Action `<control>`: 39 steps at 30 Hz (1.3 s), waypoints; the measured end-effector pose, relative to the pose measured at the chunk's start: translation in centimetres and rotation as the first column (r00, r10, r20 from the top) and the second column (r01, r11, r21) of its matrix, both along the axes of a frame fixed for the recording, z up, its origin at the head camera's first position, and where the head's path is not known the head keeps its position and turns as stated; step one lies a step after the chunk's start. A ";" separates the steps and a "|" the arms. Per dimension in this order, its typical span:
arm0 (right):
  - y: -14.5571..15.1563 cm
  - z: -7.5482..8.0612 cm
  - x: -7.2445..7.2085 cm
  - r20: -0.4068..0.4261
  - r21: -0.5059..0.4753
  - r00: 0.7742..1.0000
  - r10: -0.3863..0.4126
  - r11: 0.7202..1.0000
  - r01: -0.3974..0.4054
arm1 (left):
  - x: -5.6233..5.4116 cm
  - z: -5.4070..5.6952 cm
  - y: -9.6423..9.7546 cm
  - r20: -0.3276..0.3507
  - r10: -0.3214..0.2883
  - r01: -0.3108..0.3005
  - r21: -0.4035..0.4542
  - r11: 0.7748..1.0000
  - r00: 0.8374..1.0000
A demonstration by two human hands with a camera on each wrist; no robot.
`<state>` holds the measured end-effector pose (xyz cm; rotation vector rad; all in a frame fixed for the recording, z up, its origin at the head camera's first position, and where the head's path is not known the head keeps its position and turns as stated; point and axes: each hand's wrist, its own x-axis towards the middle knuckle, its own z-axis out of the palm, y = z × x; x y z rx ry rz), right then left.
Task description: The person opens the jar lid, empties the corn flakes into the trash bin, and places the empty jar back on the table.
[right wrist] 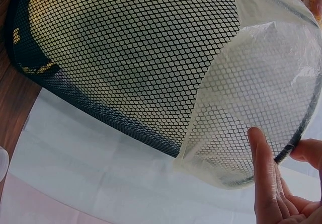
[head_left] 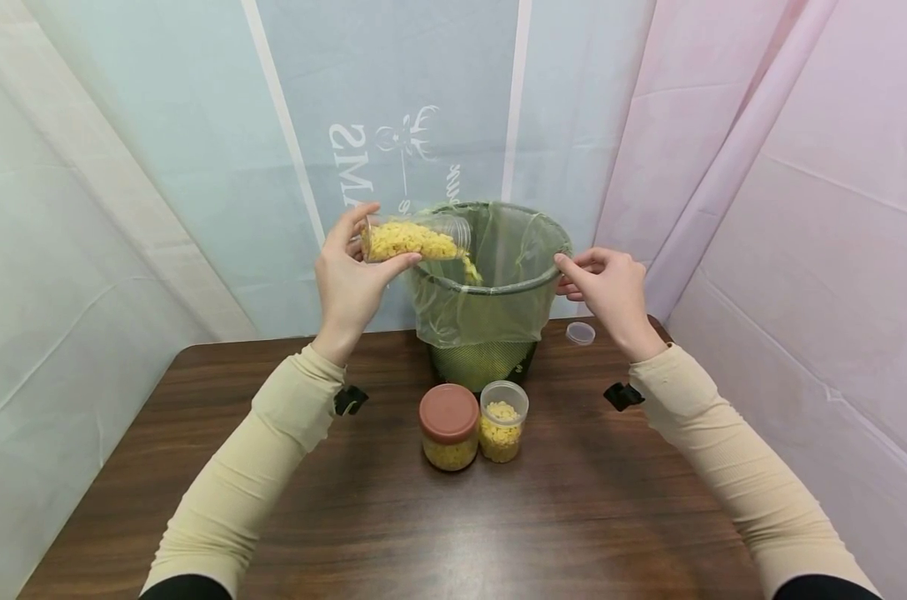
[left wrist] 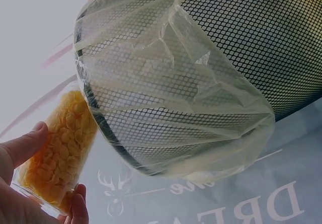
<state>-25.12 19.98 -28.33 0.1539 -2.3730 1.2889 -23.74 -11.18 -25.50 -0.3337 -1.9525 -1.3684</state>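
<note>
Clear jar (head_left: 416,237): tipped nearly onto its side, mouth over the near-left part of the bin's rim; yellow flakes (head_left: 470,267) spill from it into the bin. Walls look smooth, stiff and transparent; glass or hard plastic, cannot tell. Judged light to moderate in weight, probably slippery if fingers are damp; if glass, a knock on the rim could chip it. Flakes look dry and light, apt to slide in clumps.

Grip: left hand (head_left: 352,279) grasps the jar near its base, thumb along the near side. Best hold: base end or mid-body, threaded mouth left free.

Bin (head_left: 476,362): mesh wall, probably light and easily tipped. Liner (head_left: 483,321) is thin, soft film folded over the rim. Right hand (head_left: 611,287) pinches the lined rim opposite; sound place to steady it.

In front, on the table (head_left: 461,533): red-lidded jar (head_left: 449,437) beside lidless tub (head_left: 502,425), both containing yellow pieces. Loose lid (head_left: 580,334) lies right of the bin.
</note>
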 end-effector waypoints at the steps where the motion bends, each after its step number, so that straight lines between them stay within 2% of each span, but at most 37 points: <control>1: 0.0 0.0 0.0 0.001 0.000 1.000 -0.001 1.000 0.001 | 0.0 0.0 0.0 0.002 0.002 -0.002 0.001 1.000 1.000; 11: 0.0 -0.1 0.1 0.008 -0.004 1.000 -0.002 1.000 0.003 | -0.2 0.1 -0.1 0.012 -0.004 0.004 0.007 1.000 1.000; 26: 0.0 0.0 0.0 0.011 -0.020 1.000 0.003 1.000 -0.003 | -0.5 0.2 -0.1 0.068 0.026 -0.027 0.010 1.000 0.997; 39: -0.1 0.2 0.0 0.013 -0.015 1.000 -0.001 1.000 0.002 | -0.9 0.3 -0.2 0.081 0.045 -0.046 0.009 0.999 0.996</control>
